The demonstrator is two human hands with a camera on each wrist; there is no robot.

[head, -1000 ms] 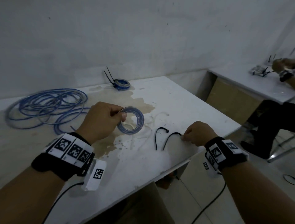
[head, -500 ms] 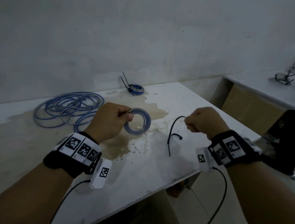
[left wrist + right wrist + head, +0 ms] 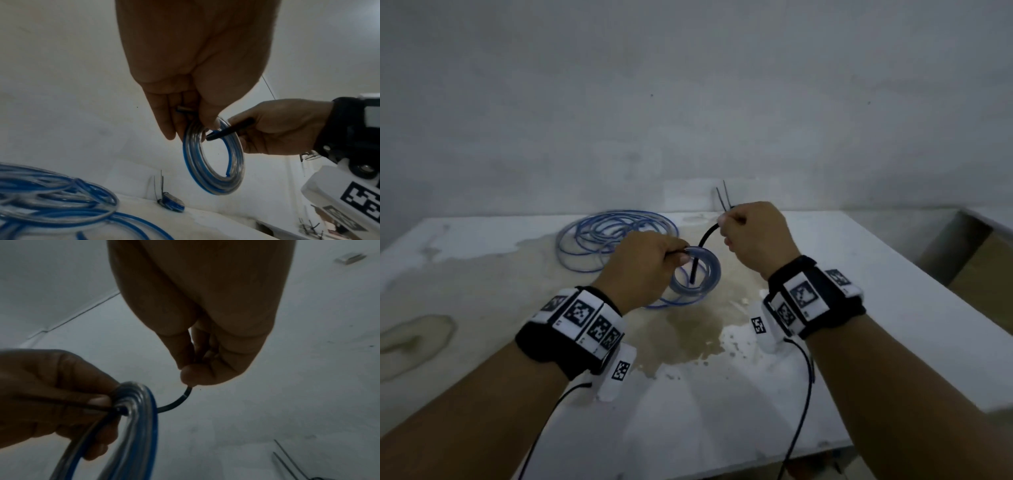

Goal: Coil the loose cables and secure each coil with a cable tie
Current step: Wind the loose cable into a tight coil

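Note:
My left hand grips a small coil of clear-and-blue cable by its upper left rim and holds it upright above the table. My right hand pinches a black cable tie just right of the coil. The tie curves down and its tip passes into the coil's hole. In the left wrist view the tie crosses the coil near my left fingers. The right wrist view shows the tie arcing from my right fingertips to the coil.
A loose pile of blue cable lies on the table behind my left hand. A coil with a tie on it sits at the far edge by the wall, its tie tails sticking up. A second table stands at right.
My right hand lifted the black tie off the table and carried it left and up to the coil; its tip now enters the coil's hole. The left hand keeps holding the coil.

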